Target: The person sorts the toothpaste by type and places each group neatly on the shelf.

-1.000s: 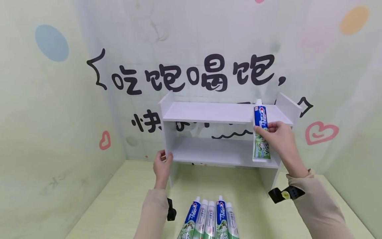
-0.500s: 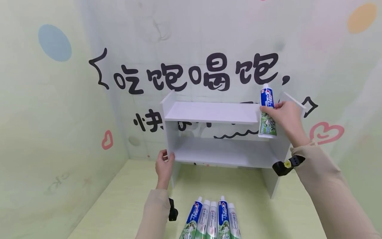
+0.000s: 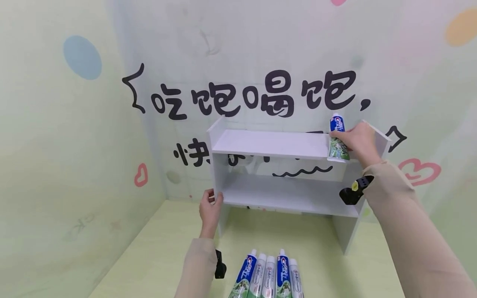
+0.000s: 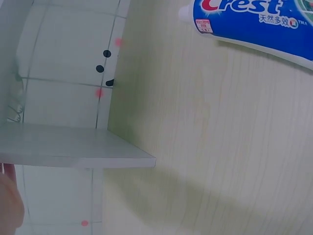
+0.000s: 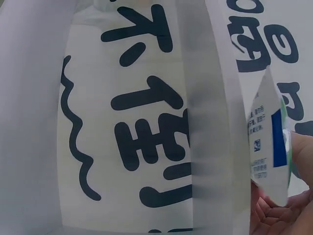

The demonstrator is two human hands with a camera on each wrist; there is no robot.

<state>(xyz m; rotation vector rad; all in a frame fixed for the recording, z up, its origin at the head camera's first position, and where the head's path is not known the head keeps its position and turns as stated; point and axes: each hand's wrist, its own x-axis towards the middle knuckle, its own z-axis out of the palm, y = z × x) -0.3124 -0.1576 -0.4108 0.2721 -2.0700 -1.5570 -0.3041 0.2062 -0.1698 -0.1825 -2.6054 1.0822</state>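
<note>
A blue and green Crest toothpaste tube (image 3: 338, 145) stands cap up at the right end of the top board of the white shelf unit (image 3: 277, 192). My right hand (image 3: 360, 138) grips it from the right, thumb across its front. The right wrist view shows the back of the tube (image 5: 268, 142) close by the board's front edge. My left hand (image 3: 210, 207) holds the left side panel near the middle board, thumb in front and fingers behind. Only a bit of the left hand (image 4: 10, 203) shows in the left wrist view, beside the panel.
Several toothpaste tubes lie side by side on the table, blue ones such as this Crest tube (image 3: 244, 275) among paler ones (image 3: 269, 277). Behind the shelf unit rises a wall (image 3: 238, 37) with large black lettering. Side walls (image 3: 85, 145) bound the table (image 3: 149, 252).
My right hand has lifted the toothpaste tube from before the lower board to the top board and moved it slightly right. The left hand keeps its hold. The head view has shifted slightly.
</note>
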